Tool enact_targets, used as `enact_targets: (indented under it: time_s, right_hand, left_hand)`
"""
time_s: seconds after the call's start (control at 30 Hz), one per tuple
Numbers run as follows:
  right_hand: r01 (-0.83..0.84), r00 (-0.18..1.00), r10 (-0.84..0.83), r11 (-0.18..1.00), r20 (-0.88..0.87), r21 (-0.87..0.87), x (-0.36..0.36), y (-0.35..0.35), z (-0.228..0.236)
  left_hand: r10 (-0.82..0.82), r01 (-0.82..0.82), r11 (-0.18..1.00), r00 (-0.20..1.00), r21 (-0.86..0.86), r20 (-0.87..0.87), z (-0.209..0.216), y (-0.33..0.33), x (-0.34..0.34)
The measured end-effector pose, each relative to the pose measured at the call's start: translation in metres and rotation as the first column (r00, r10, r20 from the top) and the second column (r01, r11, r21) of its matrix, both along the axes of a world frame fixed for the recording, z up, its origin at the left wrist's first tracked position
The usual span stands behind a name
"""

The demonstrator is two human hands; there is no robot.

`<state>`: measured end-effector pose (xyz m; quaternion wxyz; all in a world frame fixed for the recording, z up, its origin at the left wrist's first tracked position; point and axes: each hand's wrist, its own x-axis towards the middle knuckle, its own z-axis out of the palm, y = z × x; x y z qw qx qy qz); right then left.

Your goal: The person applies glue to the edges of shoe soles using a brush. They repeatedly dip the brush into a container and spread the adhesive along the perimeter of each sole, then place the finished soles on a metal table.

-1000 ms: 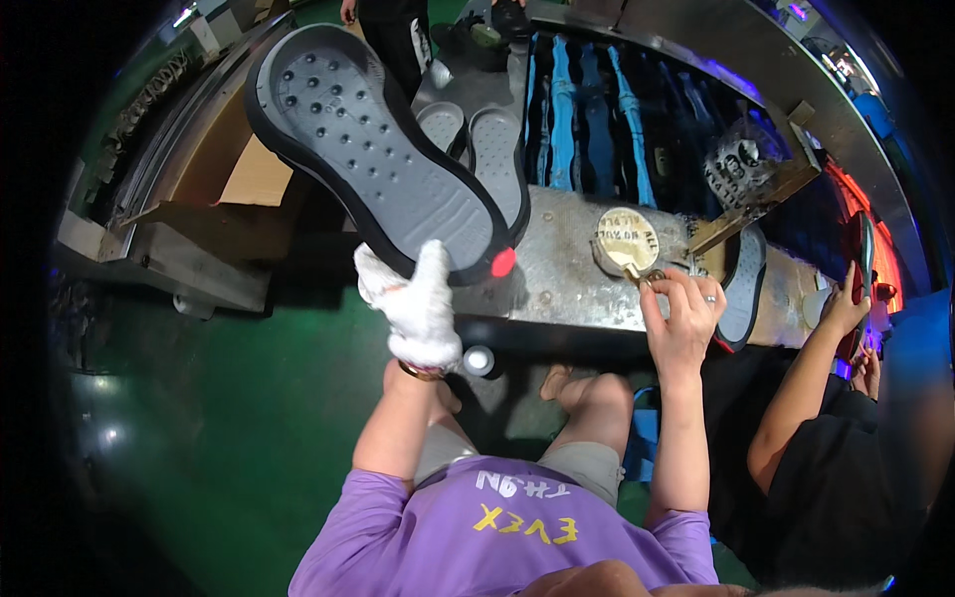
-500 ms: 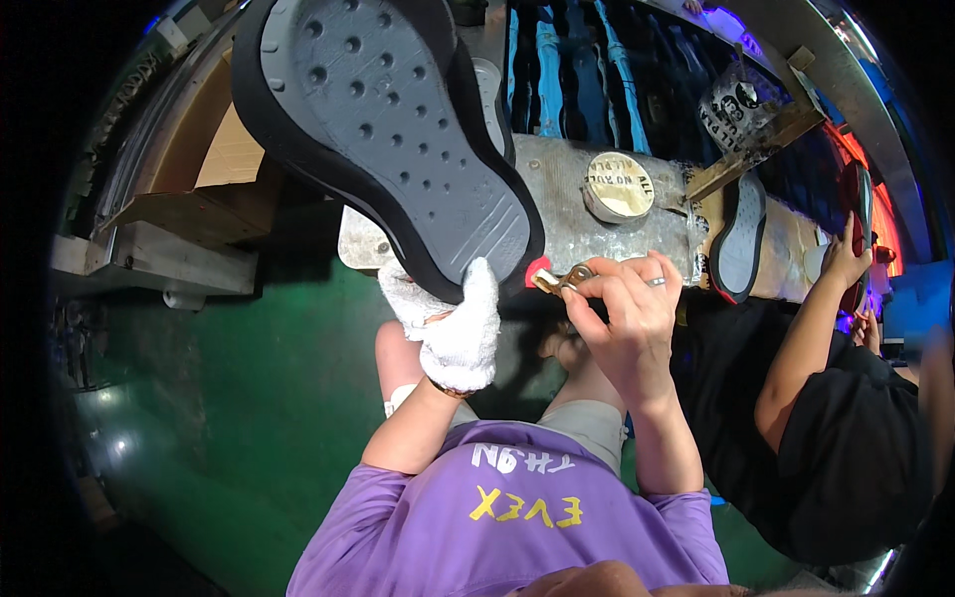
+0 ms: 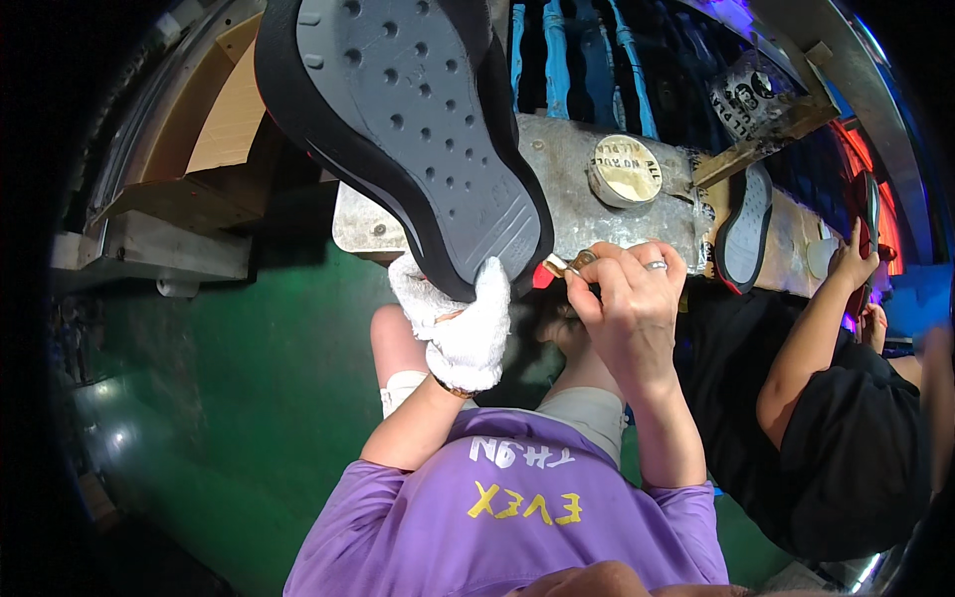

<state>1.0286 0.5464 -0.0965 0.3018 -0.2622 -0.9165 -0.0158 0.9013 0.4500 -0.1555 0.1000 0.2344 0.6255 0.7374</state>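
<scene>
My left hand (image 3: pixel 463 328), in a white knitted glove, grips the near end of a large grey and black shoe sole (image 3: pixel 438 149), thumb on its grey face. The sole is tilted up toward the far left, its dimpled face showing. My bare right hand (image 3: pixel 632 303), with a ring on one finger, pinches a small brush-like tool (image 3: pixel 572 265). This tool has a brass-coloured metal part, a pale section and a red tip. Its red tip is at the black rim of the sole, beside my gloved thumb; whether they touch, I cannot tell.
A round tub (image 3: pixel 625 171) of pale contents stands on the worn metal bench (image 3: pixel 567 227). Another sole (image 3: pixel 744 229) lies to its right, near a wooden bar (image 3: pixel 766 149). An open cardboard box (image 3: pixel 224 124) is at the left. At the right, a co-worker's arm (image 3: pixel 806 338) holds a sole.
The held sole has shifted slightly right, with my left hand. The tool's red tip has come in closer against the sole's rim, and its angle has turned a little.
</scene>
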Motion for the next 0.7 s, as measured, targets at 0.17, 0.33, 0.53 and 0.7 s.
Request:
enact_targets:
  time_s: [0.17, 0.33, 0.53, 0.7]
  right_hand:
    - [0.04, 0.999, -0.04, 0.999, -0.03, -0.002, 0.005, 0.004, -0.002]
    - [0.023, 0.999, -0.023, 1.0, -0.025, -0.007, 0.007, 0.0, 0.002]
    - [-0.055, 0.998, 0.055, 0.998, 0.004, -0.018, 0.004, 0.0, -0.001]
    - [-0.173, 0.982, 0.18, 0.978, 0.055, -0.121, 0.011, -0.005, 0.004]
  left_hand:
    - [0.036, -0.043, 0.998, 0.991, 0.049, 0.128, -0.007, 0.002, 0.001]
    - [0.04, -0.042, 0.999, 0.996, -0.029, -0.077, -0.012, -0.001, -0.002]
    - [0.036, -0.036, 0.999, 0.999, -0.009, 0.007, -0.001, -0.002, 0.003]
    - [0.046, -0.045, 0.999, 0.993, -0.011, 0.108, -0.002, -0.002, -0.001]
